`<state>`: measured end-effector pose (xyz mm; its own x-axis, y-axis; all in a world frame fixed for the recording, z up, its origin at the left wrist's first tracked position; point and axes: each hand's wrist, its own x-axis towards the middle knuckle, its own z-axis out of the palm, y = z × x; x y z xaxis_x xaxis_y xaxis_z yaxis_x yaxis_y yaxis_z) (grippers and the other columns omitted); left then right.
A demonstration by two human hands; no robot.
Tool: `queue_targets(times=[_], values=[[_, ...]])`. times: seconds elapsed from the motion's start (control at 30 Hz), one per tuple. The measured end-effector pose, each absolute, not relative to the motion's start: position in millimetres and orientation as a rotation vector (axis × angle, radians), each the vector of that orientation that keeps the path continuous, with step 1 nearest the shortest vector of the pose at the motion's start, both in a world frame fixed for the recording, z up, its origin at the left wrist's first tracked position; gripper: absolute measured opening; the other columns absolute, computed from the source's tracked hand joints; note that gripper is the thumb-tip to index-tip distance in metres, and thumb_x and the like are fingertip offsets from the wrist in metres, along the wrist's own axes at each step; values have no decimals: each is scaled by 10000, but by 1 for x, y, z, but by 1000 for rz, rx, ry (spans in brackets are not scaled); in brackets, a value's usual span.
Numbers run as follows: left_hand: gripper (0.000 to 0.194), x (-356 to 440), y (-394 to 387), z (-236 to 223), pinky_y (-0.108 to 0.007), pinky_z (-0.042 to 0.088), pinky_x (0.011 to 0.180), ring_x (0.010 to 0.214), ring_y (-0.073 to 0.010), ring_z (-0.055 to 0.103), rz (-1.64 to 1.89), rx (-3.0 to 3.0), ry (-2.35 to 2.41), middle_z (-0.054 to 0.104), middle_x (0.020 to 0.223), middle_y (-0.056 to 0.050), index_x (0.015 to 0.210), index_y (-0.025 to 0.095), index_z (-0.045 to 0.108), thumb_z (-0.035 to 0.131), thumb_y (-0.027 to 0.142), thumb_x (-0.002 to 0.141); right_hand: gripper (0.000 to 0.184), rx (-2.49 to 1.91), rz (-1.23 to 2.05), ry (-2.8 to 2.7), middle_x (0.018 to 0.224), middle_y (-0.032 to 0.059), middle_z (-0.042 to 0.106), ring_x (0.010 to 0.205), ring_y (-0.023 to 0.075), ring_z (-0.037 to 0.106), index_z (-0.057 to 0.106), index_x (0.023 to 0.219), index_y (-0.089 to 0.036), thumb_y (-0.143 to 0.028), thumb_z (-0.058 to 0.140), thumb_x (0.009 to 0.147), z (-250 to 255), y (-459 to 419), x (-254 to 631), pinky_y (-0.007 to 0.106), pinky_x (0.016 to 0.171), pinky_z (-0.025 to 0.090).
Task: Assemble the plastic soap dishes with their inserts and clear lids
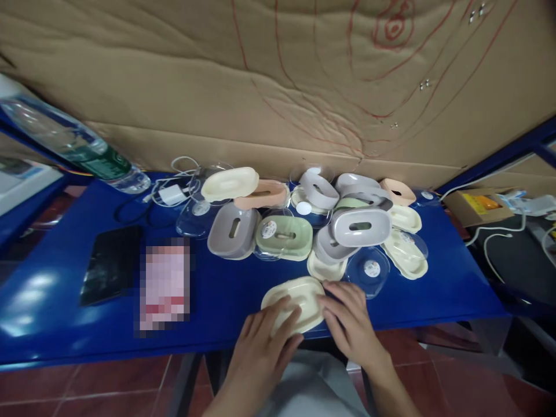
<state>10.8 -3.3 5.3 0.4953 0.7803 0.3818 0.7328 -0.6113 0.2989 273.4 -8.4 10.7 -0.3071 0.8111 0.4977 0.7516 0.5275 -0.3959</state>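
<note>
A shallow cream-coloured plastic dish [306, 292] with a rounded rim and a moulded inner shape lies at the table's front edge. Over its left and front part my left hand [269, 339] is spread, fingers reaching into the dish. My right hand [350, 321] is at the right rim, fingertips touching it and fingers apart. Just behind the dish lies another cream dish [326, 270], partly under a grey slotted box [332, 243]. A clear lid [368, 275] with a round white label rests to the right. A green slotted box [299, 236] stands further back.
More slotted boxes are piled behind, including a grey one [233, 231] and a peach one [260, 194]. At left are a black flat device [112, 263], a blurred-out pink item [165, 284], a white charger [172, 194] and a water bottle [95, 153]. A cardboard panel [174, 75] rises behind.
</note>
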Motion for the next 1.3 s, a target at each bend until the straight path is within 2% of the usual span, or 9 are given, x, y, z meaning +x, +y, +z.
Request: queue_targets(times=[0.13,0.27,0.37,0.53,0.6,0.73,0.93,1.13,1.3], values=[[312,10,-4,6,-392,501,991,1207,-260,672,833,2559,1323,688,1453,-103,1399,271,675,590,247,1100,357,-1411,39,-2034,1444,114,702,1339,286,649,643,1427,-249,-200,602,1076,19,18,268,467,1113,480],[441,-2,2,4,-472,466,1089,1360,-325,597,844,2536,1357,569,1578,-164,1496,284,612,667,269,1059,399,-1557,-124,-2042,1450,124,712,1251,299,671,608,1489,-231,-246,616,1090,23,47,272,447,1037,470],[532,-6,8,2,-501,429,1124,1424,-343,560,797,2525,1360,526,1620,-187,1570,271,541,671,311,1055,299,-1532,-165,-2054,1282,75,791,1189,274,695,678,1364,-243,-168,587,1090,33,59,270,445,1034,416],[643,-2,12,-4,-487,403,1121,1356,-325,607,770,2482,1377,609,1566,-155,1640,273,449,679,371,1048,234,-1359,13,-1990,1115,7,811,1063,191,750,706,1155,-271,-105,555,1088,54,59,260,443,1120,369],[692,-1,12,-6,-489,409,1121,1353,-329,612,762,2466,1384,610,1571,-151,1663,282,418,693,385,1036,204,-1387,10,-2021,1170,27,808,1087,204,746,693,1229,-267,-156,593,1091,53,57,259,447,1129,370],[773,-5,14,-7,-499,438,1136,1387,-340,597,761,2415,1360,575,1606,-144,1687,311,381,733,385,1002,326,-1604,-157,-2034,1314,112,774,1199,281,712,638,1413,-207,-243,632,1089,29,58,267,467,1081,380],[856,-13,15,-2,-493,504,1162,1465,-332,538,735,2250,1288,490,1669,-112,1692,360,330,770,287,961,325,-1474,-81,-1887,1298,96,779,1208,277,727,663,1404,-265,-331,658,1086,25,66,275,498,1116,429],[876,-13,13,-5,-536,516,1192,1512,-351,496,748,2149,1288,471,1678,-118,1688,356,291,783,312,965,434,-1166,-121,-1870,1228,99,784,1170,284,755,635,1472,-288,-258,705,1045,48,54,261,509,1058,559],[927,-12,13,-6,-569,512,1193,1504,-366,512,762,2154,1284,477,1667,-148,1708,346,237,790,323,965,495,-1109,-283,-1886,1141,47,815,1159,247,779,642,1483,-293,-176,741,1013,37,39,252,492,1188,500]])
